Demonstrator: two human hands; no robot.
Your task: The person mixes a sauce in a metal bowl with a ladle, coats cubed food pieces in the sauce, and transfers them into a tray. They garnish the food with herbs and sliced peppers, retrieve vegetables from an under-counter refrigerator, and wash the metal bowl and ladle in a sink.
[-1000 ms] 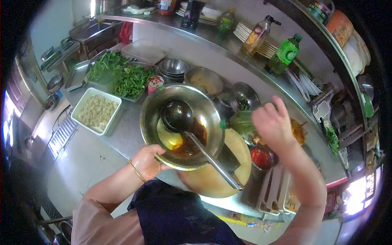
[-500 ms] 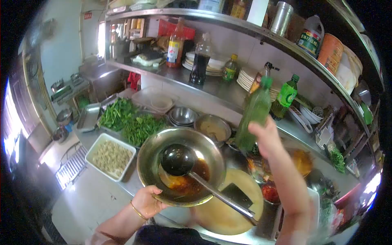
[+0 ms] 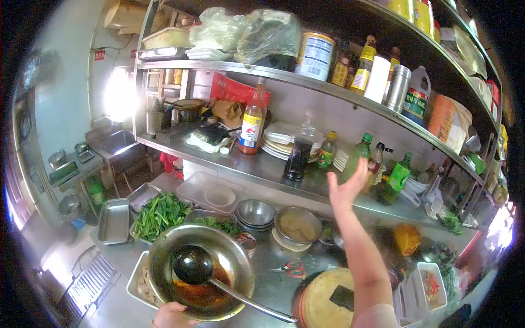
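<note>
My left hand (image 3: pixel 174 316) grips the lower rim of a wide steel bowl (image 3: pixel 242 257), tilted so that its inside shows. Dark brown sauce (image 3: pixel 203 290) lies in the bottom. A ladle (image 3: pixel 191 264) rests in it, its handle sticking out past the rim to the lower right. At the middle shelf, my right hand (image 3: pixel 349 187) is raised with thumb and fingers apart. Just behind it a green-capped plastic bottle (image 3: pixel 361 148) stands upright on the shelf, partly hidden by the hand. Whether the fingers still touch the bottle I cannot tell.
A sauce bottle (image 3: pixel 253 121), a bottle of dark liquid (image 3: pixel 299 158) and stacked plates share the shelf (image 3: pixel 229 168). Below are leafy greens (image 3: pixel 161 216), red-handled scissors (image 3: pixel 294 268), a round chopping board (image 3: pixel 320 298) with a dark blade, and a white tray (image 3: pixel 134 281) behind the bowl.
My right hand has carried the green bottle back to the shelf, and its fingers have opened. The bowl in my left hand sits lower and further left in view. The camera has tilted up.
</note>
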